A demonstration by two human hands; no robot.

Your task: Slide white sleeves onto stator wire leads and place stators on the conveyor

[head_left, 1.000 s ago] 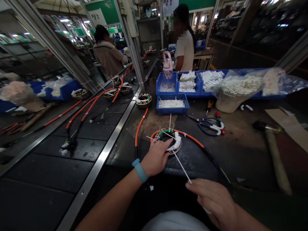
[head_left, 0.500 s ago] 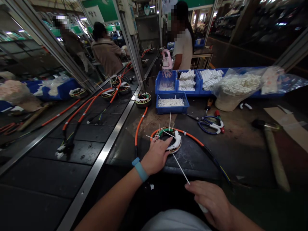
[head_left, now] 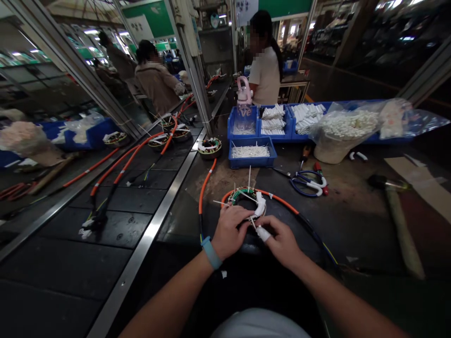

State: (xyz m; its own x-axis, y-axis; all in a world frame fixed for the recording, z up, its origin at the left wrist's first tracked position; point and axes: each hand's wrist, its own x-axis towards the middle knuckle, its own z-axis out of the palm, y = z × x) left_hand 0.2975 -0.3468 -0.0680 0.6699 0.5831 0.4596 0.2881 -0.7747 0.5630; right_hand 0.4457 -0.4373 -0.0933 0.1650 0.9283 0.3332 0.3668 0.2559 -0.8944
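A ring-shaped motor stator [head_left: 242,193] with green and white parts lies on the bench in front of me. A thick white sleeve [head_left: 260,204] covers its right side, and thin white ties stick out at the back and left. My left hand [head_left: 229,231] is closed on the stator's near left rim, thumb and fingers on it. At the near rim my right hand [head_left: 282,240], with white wrapping on its thumb, pinches a thin white cable tie [head_left: 253,224]. Fingers hide part of the tie and the near rim.
A blue tray [head_left: 252,162] of thin white ties stands behind the stator, before blue bins [head_left: 278,136] of white tubes. Scissors [head_left: 306,183] and a hammer [head_left: 401,220] lie right. Orange cables [head_left: 202,192] and more stators [head_left: 210,149] are left. Co-workers stand beyond.
My right hand has moved up and forward from near my body to the stator's near rim, beside my left hand. The tie no longer stretches long towards me.
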